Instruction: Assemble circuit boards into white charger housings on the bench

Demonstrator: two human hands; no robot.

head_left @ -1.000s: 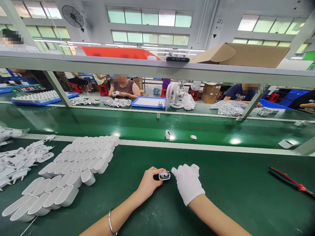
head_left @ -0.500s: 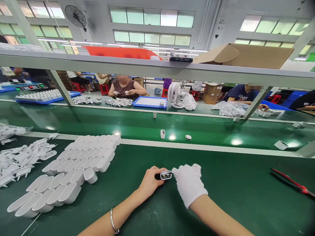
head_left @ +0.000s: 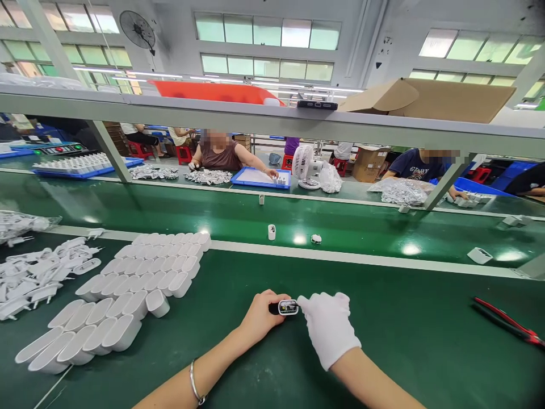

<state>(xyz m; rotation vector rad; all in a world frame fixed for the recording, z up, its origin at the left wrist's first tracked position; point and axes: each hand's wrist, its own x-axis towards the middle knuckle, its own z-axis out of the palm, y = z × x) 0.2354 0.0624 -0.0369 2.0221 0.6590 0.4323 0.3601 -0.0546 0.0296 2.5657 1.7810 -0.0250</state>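
My left hand [head_left: 260, 316], bare with a bangle at the wrist, grips a white charger housing [head_left: 288, 307] low over the green bench. The housing's open end faces me, with electronic parts showing inside. Something black covers or lies at my left fingertips. My right hand [head_left: 327, 326] wears a white knit glove; its fingers are drawn together at the housing's right rim. What they pinch, if anything, is too small to make out. Left of my hands stand rows of white oval housings [head_left: 157, 303].
White plug pieces [head_left: 32, 272] lie heaped at the far left. Red-and-black pliers [head_left: 508, 324] rest at the right. Beyond a pale strip, the green belt [head_left: 361, 238] carries a few small white parts. A shelf beam [head_left: 255, 118] crosses above; co-workers sit opposite.
The small parts on the belt have slid left. A co-worker opposite has stretched an arm to the blue tray. My hands stay at the housing, almost unmoved.
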